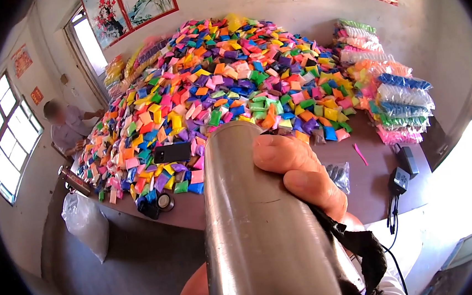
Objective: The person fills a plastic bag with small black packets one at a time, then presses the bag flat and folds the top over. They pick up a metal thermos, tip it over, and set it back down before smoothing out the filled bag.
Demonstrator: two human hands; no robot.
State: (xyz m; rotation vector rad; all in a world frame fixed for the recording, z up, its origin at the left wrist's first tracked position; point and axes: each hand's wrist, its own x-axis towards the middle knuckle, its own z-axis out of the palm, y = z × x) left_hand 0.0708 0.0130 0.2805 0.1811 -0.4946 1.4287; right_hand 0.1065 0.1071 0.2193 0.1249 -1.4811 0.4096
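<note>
A large steel cylinder, like a flask (258, 218), fills the lower middle of the view, close to the camera. My right hand (299, 170) is wrapped round its upper right side, with two fingers showing on the metal. A black strap (366, 248) hangs at the flask's right side. Part of a forearm shows at the lower left of the flask; my left hand itself is hidden behind the metal. Beyond the flask, a huge heap of small colourful packets (231, 81) covers much of the table (372, 192).
A black phone (172, 153) lies on the packets' near edge. Stacked bagged packs (404, 98) stand at the right, near black adapters (399, 180) with cables. A white bag (87, 223) is on the floor. Another person (68, 127) is at the far left.
</note>
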